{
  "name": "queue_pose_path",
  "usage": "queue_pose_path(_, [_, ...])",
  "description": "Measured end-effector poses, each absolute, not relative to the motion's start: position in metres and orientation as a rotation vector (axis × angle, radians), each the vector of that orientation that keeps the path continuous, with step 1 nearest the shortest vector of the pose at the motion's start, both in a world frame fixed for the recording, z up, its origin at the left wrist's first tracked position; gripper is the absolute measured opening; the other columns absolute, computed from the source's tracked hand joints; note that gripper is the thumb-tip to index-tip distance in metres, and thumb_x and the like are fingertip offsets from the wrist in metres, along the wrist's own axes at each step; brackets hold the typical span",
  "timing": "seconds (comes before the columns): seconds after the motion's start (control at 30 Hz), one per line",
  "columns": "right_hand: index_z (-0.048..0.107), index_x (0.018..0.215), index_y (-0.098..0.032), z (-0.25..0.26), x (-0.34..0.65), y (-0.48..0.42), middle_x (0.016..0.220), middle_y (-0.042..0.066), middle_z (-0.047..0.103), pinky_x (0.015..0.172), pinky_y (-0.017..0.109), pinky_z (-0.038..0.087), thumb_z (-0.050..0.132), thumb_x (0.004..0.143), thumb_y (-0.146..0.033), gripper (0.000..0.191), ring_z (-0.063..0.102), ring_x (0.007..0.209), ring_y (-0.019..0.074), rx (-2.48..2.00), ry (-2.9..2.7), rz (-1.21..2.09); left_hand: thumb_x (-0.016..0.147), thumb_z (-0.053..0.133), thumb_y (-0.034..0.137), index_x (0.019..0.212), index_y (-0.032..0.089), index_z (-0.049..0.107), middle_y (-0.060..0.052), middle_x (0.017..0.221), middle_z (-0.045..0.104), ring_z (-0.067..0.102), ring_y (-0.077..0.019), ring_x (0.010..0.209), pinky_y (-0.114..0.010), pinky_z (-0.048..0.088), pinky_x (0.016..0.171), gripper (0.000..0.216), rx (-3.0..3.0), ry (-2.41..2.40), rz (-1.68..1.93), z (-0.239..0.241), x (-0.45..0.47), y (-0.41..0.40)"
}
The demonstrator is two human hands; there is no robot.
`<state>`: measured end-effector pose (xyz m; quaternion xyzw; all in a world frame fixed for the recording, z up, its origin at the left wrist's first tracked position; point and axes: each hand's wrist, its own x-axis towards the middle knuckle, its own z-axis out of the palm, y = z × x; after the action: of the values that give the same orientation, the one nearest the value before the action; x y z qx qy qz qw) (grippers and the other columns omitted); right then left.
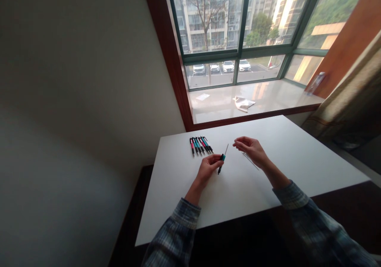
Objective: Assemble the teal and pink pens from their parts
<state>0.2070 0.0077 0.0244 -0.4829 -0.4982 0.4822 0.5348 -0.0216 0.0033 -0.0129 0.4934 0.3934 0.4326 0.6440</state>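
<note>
My left hand [208, 167] pinches the lower part of a black and teal pen [220, 167], tilted over the white table [178, 203]. A thin refill [226, 149] sticks up out of the pen's upper end. To the right, my right hand [248, 148] is raised with thumb and fingertips brought together; whatever may be between them is too small to make out. Beneath that hand lie thin pale refills [251, 161], partly covered by it. Several assembled pens [200, 145] in black, teal, red and white lie side by side beyond my left hand.
A windowsill [214, 110] behind the table bears a crumpled white wrapper [244, 103], a small paper piece [203, 97] and a clear bottle [316, 83]. A wall [89, 100] rises on the left. At the right hangs a curtain [342, 80].
</note>
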Motion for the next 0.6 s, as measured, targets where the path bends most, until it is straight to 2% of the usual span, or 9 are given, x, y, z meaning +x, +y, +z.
queue_pose_path(0.23, [0.072, 0.096, -0.021, 0.033, 0.200, 0.013, 0.107, 0.008, 0.075, 0.082, 0.035, 0.053, 0.081, 0.075, -0.055, 0.041, 0.067, 0.094, 0.0214, -1.153, -1.162, 1.183, 0.066, 0.090, 0.031, 0.097, 0.016, 0.078, -0.009, 0.095, 0.078, 0.070, -0.0202, 0.088, -0.033, 0.051, 0.087, 0.037, 1.126, 0.882, 0.984, -0.012, -0.021, 0.003])
queue_pose_path(0.6, [0.072, 0.094, -0.021, 0.036, 0.187, 0.010, 0.096, 0.005, 0.073, 0.077, 0.032, 0.047, 0.080, 0.074, -0.055, 0.040, 0.062, 0.085, 0.0182, -1.167, -1.256, 1.214, 0.067, 0.090, 0.030, 0.098, 0.016, 0.079, -0.010, 0.097, 0.079, 0.071, -0.0213, 0.090, -0.034, 0.052, 0.088, 0.036, 1.130, 0.871, 0.977, -0.010, -0.021, 0.002])
